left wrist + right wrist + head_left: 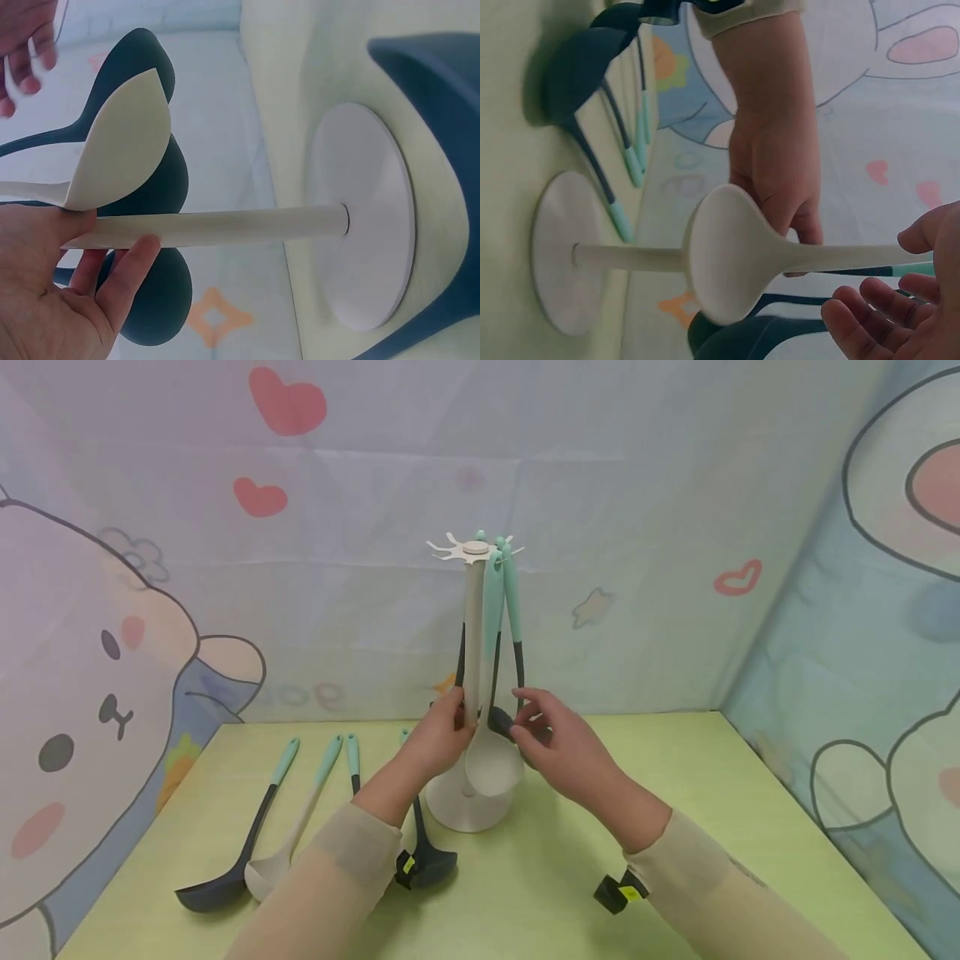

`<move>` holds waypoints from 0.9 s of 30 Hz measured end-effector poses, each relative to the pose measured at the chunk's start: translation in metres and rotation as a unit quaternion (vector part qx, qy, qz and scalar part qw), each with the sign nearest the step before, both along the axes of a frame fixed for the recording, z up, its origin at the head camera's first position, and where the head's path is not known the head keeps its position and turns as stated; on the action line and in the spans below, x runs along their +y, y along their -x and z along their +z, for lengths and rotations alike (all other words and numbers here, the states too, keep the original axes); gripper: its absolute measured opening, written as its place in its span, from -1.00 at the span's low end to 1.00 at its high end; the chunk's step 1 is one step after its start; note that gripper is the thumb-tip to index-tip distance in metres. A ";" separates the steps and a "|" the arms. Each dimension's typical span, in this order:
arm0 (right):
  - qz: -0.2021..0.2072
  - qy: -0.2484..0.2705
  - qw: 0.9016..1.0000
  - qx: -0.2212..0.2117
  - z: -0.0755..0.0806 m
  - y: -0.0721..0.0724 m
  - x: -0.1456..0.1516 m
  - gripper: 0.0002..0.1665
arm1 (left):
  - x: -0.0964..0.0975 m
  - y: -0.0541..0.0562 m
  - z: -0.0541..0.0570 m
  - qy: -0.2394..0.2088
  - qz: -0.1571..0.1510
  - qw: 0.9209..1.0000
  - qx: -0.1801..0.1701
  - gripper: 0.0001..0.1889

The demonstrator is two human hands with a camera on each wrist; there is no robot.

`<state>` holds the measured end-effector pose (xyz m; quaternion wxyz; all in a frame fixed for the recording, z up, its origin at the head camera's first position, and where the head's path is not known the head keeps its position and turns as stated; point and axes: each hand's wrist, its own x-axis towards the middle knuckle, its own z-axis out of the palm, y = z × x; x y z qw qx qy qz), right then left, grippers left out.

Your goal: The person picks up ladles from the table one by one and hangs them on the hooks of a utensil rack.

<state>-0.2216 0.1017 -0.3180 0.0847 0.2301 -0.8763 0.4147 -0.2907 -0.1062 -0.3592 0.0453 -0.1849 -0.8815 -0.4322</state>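
A utensil stand (450, 814) with a round base and hooked top stands upright on the table. My left hand (435, 739) holds its post (225, 227) at mid-height, thumb and fingers on either side. A cream ladle (495, 768) with a mint handle hangs at the front of the stand. Dark utensils with mint handles hang behind it, among them a dark-headed one (139, 67). My right hand (558, 747) is just right of the cream ladle, fingers loosely bent and nothing between them. In the right wrist view its thumb is close to the ladle's handle (840, 257).
On the table's left side lie a dark utensil (213, 893), a cream utensil (266, 872) and a dark one whose mint handle (353, 756) shows past my left arm. A dark ladle (435, 864) lies close to the stand's base. A printed cloth (375, 610) hangs behind.
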 end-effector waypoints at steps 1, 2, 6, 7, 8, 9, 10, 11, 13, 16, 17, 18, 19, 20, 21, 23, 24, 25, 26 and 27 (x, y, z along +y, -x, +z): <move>-0.001 -0.008 1.000 0.001 -0.003 -0.001 0.003 -0.43 | 0.000 0.000 0.000 0.002 0.001 1.000 0.000 -0.77; -0.004 -0.017 1.000 0.002 -0.006 -0.002 0.005 -0.44 | 0.000 -0.001 0.000 0.004 0.002 1.000 0.001 -0.76; -0.006 -0.043 0.999 0.002 -0.020 -0.005 0.018 -0.48 | 0.000 0.000 -0.002 0.004 0.006 1.000 -0.005 -0.70; -0.007 -0.050 0.999 0.003 -0.023 -0.006 0.022 -0.49 | 0.000 0.000 -0.002 0.003 0.007 1.000 -0.007 -0.69; -0.007 -0.057 0.998 0.003 -0.026 -0.007 0.025 -0.50 | 0.000 0.000 -0.002 0.002 0.008 1.000 -0.009 -0.68; -0.006 -0.063 0.998 0.002 -0.029 -0.009 0.029 -0.50 | 0.000 0.000 -0.003 0.000 0.009 1.000 -0.010 -0.67; -0.006 -0.070 0.998 0.000 -0.032 -0.011 0.033 -0.50 | 0.000 0.000 -0.002 -0.002 0.010 1.000 -0.012 -0.66; -0.008 -0.078 0.997 -0.002 -0.035 -0.012 0.037 -0.50 | 0.000 0.000 -0.002 -0.004 0.010 1.000 -0.013 -0.65; -0.012 -0.093 0.996 -0.007 -0.041 -0.015 0.045 -0.50 | 0.000 -0.001 -0.001 -0.007 0.011 1.000 -0.017 -0.65; -0.014 -0.112 0.994 -0.012 -0.049 -0.017 0.055 -0.50 | -0.001 -0.001 0.000 -0.013 0.008 1.000 -0.028 -0.62; -0.014 -0.120 0.993 -0.011 -0.052 -0.017 0.059 -0.50 | -0.002 0.000 0.000 -0.015 0.005 0.999 -0.032 -0.62; -0.015 -0.130 0.991 -0.010 -0.055 -0.018 0.062 -0.50 | -0.003 0.000 0.001 -0.019 0.001 0.999 -0.039 -0.61; -0.015 -0.139 0.990 -0.008 -0.058 -0.018 0.065 -0.50 | -0.005 0.001 0.001 -0.024 -0.003 0.999 -0.048 -0.59; -0.015 -0.148 0.989 -0.007 -0.061 -0.019 0.069 -0.50 | -0.006 0.001 0.001 -0.027 -0.006 0.998 -0.056 -0.57; -0.017 -0.156 0.988 -0.006 -0.063 -0.020 0.072 -0.50 | -0.007 0.002 0.002 -0.031 -0.010 0.997 -0.063 -0.56; -0.019 -0.169 0.985 -0.007 -0.067 -0.021 0.078 -0.48 | -0.010 0.002 0.003 -0.036 -0.016 0.996 -0.080 -0.54; -0.019 -0.173 0.985 -0.008 -0.068 -0.021 0.081 -0.46 | -0.011 0.002 0.004 -0.035 -0.020 0.996 -0.084 -0.53; -0.019 -0.175 0.984 -0.011 -0.070 -0.022 0.083 -0.43 | -0.013 0.002 0.005 -0.032 -0.024 0.995 -0.088 -0.52; -0.019 -0.176 0.984 -0.013 -0.070 -0.023 0.085 -0.40 | -0.015 0.002 0.006 -0.029 -0.027 0.995 -0.091 -0.52; -0.018 -0.176 0.984 -0.015 -0.071 -0.023 0.087 -0.38 | -0.018 0.001 0.008 -0.027 -0.031 0.995 -0.093 -0.52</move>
